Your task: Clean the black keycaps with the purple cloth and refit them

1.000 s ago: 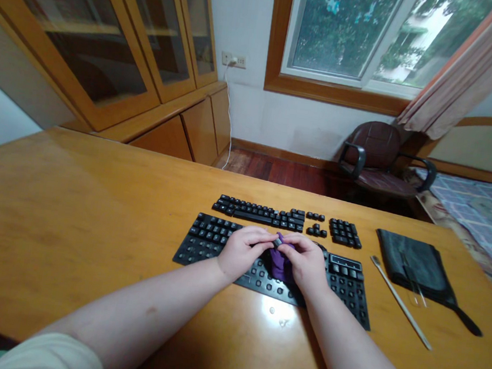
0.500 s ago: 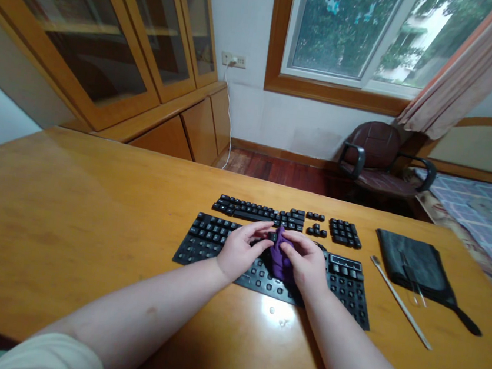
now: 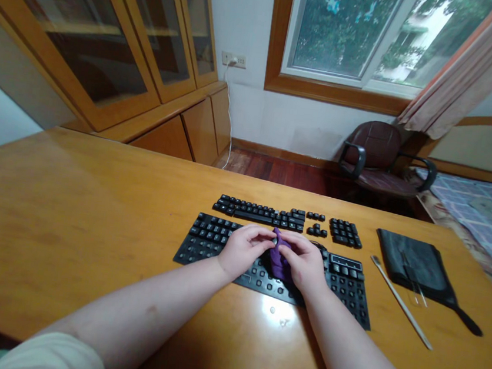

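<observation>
Both my hands meet over the middle of a black keyboard point(image 3: 208, 240) that lies on the wooden desk point(image 3: 68, 217). My right hand point(image 3: 305, 263) is closed round a bunched purple cloth point(image 3: 279, 258). My left hand point(image 3: 242, 250) pinches at the cloth's top edge with its fingertips, and whatever small thing sits between the fingers is hidden. Behind the keyboard, rows of loose black keycaps point(image 3: 260, 212) are laid out on the desk in keyboard order.
A folded black cloth point(image 3: 414, 264) lies at the right of the desk with a black-handled tool point(image 3: 464, 319) and a thin pale stick point(image 3: 401, 303) beside it. Beyond the desk stand a brown armchair point(image 3: 378, 155), wooden cabinets point(image 3: 122, 58) and a bed point(image 3: 483, 211).
My left fingers opened and stretched toward the cloth, then closed again on its top. A small dark keycap seen between my fingertips a second ago no longer shows. The hands stayed over the keyboard.
</observation>
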Demonstrator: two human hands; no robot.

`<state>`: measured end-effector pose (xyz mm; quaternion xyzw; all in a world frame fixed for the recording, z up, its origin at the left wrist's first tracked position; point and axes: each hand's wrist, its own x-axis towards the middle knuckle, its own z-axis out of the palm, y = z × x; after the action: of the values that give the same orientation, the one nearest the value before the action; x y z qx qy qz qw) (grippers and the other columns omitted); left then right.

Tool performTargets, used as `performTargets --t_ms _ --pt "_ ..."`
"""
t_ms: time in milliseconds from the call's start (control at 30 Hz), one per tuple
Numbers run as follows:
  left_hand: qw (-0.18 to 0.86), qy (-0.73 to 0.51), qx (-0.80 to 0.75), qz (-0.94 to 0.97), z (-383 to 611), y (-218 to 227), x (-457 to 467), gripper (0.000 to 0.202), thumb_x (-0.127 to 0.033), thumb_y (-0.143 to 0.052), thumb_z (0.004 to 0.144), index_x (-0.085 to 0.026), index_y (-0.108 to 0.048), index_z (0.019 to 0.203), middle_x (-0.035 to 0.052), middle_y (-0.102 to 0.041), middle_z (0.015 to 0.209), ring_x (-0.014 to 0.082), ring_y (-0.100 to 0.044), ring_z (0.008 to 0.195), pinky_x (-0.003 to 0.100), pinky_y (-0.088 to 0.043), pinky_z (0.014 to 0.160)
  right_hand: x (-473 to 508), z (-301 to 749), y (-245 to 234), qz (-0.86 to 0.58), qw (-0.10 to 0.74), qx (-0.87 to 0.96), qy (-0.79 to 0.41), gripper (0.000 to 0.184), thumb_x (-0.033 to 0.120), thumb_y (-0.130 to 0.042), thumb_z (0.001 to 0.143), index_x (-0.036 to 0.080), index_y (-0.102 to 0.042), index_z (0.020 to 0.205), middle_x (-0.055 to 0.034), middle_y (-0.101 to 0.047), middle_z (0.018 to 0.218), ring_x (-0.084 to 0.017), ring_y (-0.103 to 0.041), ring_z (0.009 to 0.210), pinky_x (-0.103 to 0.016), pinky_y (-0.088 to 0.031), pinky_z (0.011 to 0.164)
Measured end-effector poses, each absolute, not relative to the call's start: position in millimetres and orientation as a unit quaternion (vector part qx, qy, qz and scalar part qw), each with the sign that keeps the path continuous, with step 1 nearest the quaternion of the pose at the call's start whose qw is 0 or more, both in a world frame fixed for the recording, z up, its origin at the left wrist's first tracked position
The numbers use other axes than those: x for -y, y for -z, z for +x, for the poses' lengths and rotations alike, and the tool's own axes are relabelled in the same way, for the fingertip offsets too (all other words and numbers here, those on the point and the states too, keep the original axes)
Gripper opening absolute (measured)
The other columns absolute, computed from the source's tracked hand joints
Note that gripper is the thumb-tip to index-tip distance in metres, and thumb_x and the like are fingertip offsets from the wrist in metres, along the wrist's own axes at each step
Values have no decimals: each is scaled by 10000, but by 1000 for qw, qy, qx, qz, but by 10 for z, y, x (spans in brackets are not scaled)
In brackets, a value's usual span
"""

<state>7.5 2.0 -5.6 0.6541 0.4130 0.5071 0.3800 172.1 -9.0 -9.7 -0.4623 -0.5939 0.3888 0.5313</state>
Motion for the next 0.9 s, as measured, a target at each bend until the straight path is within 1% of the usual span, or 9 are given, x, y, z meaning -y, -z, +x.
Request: performTargets --t_ms 100,200,267,367,533,600,700,800,900 --pt "385 -503 -415 653 80 68 -17 103 -201 -670 727 -166 -689 822 42 -677 818 154 -656 754 289 -569 730 85 1717 98 -482 532 578 -387 83 224 -643 719 223 -717 757 -53 -715 843 -212 -653 836 -379 -498 821" --pt "390 -504 -401 657 78 55 -8 154 -196 -672 726 -171 -689 876 53 -671 888 159 -657 799 300 -570 760 85 1705 113 -496 532 564 -391 85 245 -624 737 213 -700 758 -46 -709 817 -202 -648 797 -373 -503 792" --pt "393 -507 -389 661 80 51 -3 198 -193 -675 722 -177 -684 919 61 -657 942 164 -653 836 307 -570 775 88 1696 116 -496 533 558 -398 88 254 -625 738 214 -697 769 -42 -707 818 -200 -645 792 -374 -503 789" --pt "388 -516 -387 658 89 58 1 193 -204 -670 725 -180 -679 916 60 -640 942 167 -647 857 305 -575 767 94 1694 113 -489 541 547 -412 97 261 -637 731 216 -700 790 -48 -712 852 -207 -648 816 -388 -498 811" --pt "383 -506 -403 660 86 62 13 153 -165 -640 731 -159 -655 883 52 -624 911 145 -647 802 276 -576 736 100 1700 136 -469 542 556 -421 179 266 -693 686 231 -703 862 -49 -706 933 -221 -641 886 -406 -474 859" --pt "351 -479 -403 696 68 50 17 138 -128 -620 738 -171 -657 864 41 -634 878 141 -638 795 276 -569 736 99 1698 148 -472 527 555 -438 206 270 -729 645 225 -700 844 -45 -711 886 -221 -650 830 -402 -491 818" --pt "301 -445 -409 738 44 32 17 152 -101 -630 728 -190 -663 846 23 -647 828 147 -624 806 285 -554 751 95 1696 144 -491 513 535 -458 157 277 -728 638 201 -694 772 -39 -714 781 -204 -651 724 -372 -508 737" --pt "309 -439 -413 736 46 30 18 165 -107 -652 715 -191 -662 857 17 -649 832 140 -623 788 264 -556 719 98 1694 120 -496 521 510 -472 144 299 -706 663 185 -677 747 -38 -708 732 -184 -639 658 -345 -508 683" --pt "326 -444 -415 724 64 42 23 172 -105 -654 711 -188 -659 862 18 -644 844 134 -624 782 251 -559 706 110 1684 105 -483 537 500 -478 169 317 -693 689 192 -654 796 -38 -706 780 -182 -642 698 -340 -505 703"
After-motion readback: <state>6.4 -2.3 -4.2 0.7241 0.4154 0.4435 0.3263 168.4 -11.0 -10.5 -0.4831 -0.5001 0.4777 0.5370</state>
